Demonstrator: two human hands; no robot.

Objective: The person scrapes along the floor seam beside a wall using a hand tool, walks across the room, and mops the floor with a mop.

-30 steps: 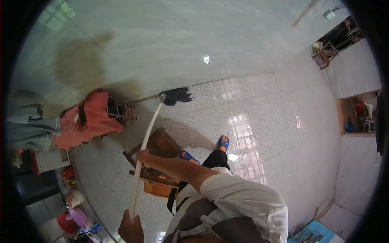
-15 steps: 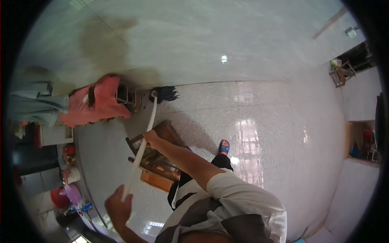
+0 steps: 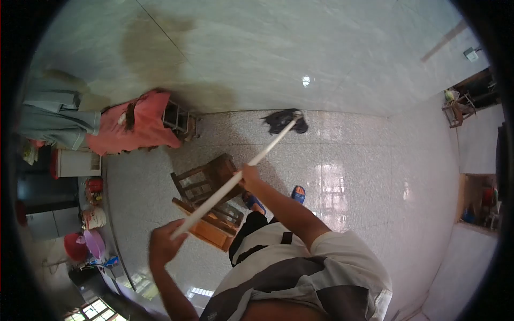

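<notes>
A mop with a long white handle (image 3: pixel 217 197) slants across the head view from lower left to upper right. Its dark mop head (image 3: pixel 282 122) lies on the floor close to the foot of the wall. My left hand (image 3: pixel 167 243) is closed round the handle's near end. Farther up, my right hand (image 3: pixel 248 176) is wrapped round the handle's middle. Beneath the handle stand a dark wooden chair (image 3: pixel 218 174) and an orange-brown wooden piece (image 3: pixel 214 234), partly hidden by the handle.
Blue sandals (image 3: pixel 299 195) are on my feet. A pink cloth (image 3: pixel 147 125) covers a rack at left. Beyond it are a white cabinet (image 3: pixel 79 163), a red basin (image 3: pixel 75 247) and a purple basin (image 3: pixel 95 244). Shelves (image 3: pixel 476 200) stand at right; the speckled floor (image 3: pixel 364 160) shines.
The mop head has swept right along the wall, away from the pink-covered rack. Both hands keep their hold; the right hand has moved right, and the handle slants more. A second sandal shows.
</notes>
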